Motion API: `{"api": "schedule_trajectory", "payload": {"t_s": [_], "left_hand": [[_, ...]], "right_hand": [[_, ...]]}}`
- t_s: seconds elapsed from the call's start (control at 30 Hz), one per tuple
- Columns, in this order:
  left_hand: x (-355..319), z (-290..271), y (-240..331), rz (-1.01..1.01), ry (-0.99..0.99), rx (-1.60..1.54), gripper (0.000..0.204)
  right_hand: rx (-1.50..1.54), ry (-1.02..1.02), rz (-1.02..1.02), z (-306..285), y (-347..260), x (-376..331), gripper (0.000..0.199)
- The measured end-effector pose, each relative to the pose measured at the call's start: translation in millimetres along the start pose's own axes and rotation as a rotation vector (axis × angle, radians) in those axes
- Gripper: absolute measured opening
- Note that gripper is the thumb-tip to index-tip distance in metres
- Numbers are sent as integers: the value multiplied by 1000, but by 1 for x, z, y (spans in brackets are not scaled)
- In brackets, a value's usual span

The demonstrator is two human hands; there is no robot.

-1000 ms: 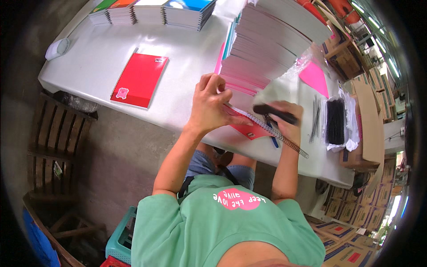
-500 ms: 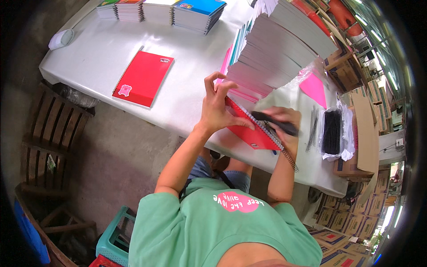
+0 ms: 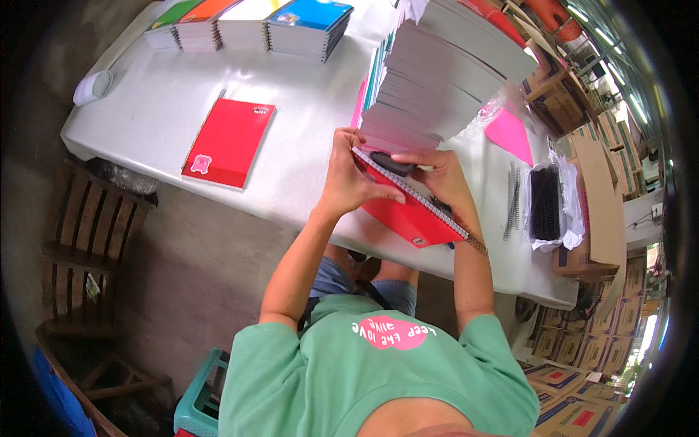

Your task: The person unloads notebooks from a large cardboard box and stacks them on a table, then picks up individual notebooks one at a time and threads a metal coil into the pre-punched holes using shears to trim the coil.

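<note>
My left hand point(image 3: 348, 175) grips a red spiral notebook point(image 3: 408, 218) near the far end of its bound edge, thumb on the cover. The notebook is held tilted over the table's front edge. A wire coil point(image 3: 477, 245) runs along its spine and sticks out past the near end. In my right hand point(image 3: 440, 178) is a black-handled tool point(image 3: 392, 163), held against the far part of the spine; its jaws are hidden. Another red spiral notebook point(image 3: 229, 142) lies flat on the table to the left.
A tall stack of page blocks point(image 3: 437, 87) stands just beyond my hands. Finished-looking notebooks point(image 3: 306, 29) are piled at the back left. Loose coils point(image 3: 512, 200) and a box of black coils point(image 3: 545, 204) sit at the right, beside a pink sheet point(image 3: 510, 138) and an open carton point(image 3: 597, 211).
My right hand has moved up and left along the spine, carrying the black-handled tool to its far end. The left hand's raised fingers have come down onto the notebook.
</note>
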State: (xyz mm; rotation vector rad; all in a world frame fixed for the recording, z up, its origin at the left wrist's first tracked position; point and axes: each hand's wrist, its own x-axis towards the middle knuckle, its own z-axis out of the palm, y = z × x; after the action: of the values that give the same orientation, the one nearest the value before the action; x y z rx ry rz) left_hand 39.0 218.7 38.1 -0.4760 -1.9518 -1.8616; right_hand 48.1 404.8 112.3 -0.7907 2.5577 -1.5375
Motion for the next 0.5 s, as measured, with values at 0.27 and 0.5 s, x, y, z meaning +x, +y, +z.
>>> {"api": "schedule_trajectory", "payload": {"t_s": [0.27,0.5], "left_hand": [[-3,0,4,11,-30,-77,96],[-9,5,-7,78,-61,-132,74]], "right_hand": [[36,-24,-102,3,7,20,37],[-132,10,-70,-5,-1,-4,34]]}}
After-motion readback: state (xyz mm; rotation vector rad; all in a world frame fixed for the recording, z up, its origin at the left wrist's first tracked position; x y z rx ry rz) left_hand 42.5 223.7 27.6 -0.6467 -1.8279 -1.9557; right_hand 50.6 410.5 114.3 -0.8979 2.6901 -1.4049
